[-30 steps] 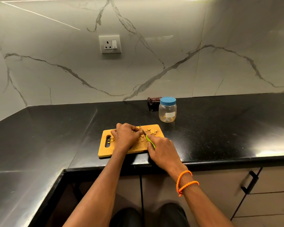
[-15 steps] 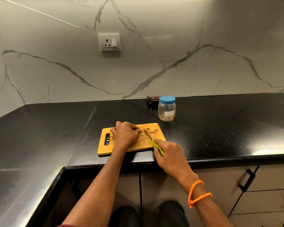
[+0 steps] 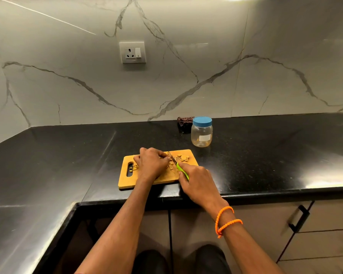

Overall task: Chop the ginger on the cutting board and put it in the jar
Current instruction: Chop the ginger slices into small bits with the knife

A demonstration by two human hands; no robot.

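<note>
Now the right hand [image 3: 196, 180] grips the knife [image 3: 178, 166]; the left hand [image 3: 151, 164] curls on ginger [image 3: 183, 158] mid-board [image 3: 127, 183].

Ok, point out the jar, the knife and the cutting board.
jar [image 3: 201, 135]: head view, clear body under the blue lid.
knife [image 3: 183, 172]: head view, green handle.
cutting board [image 3: 127, 182]: head view, bare near-left corner.

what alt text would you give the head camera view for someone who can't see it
A person chops ginger on a wooden cutting board: the left hand steadies the pieces while the right hand grips a green-handled knife. A blue-lidded jar, closed, stands behind the board on the black counter.
</note>
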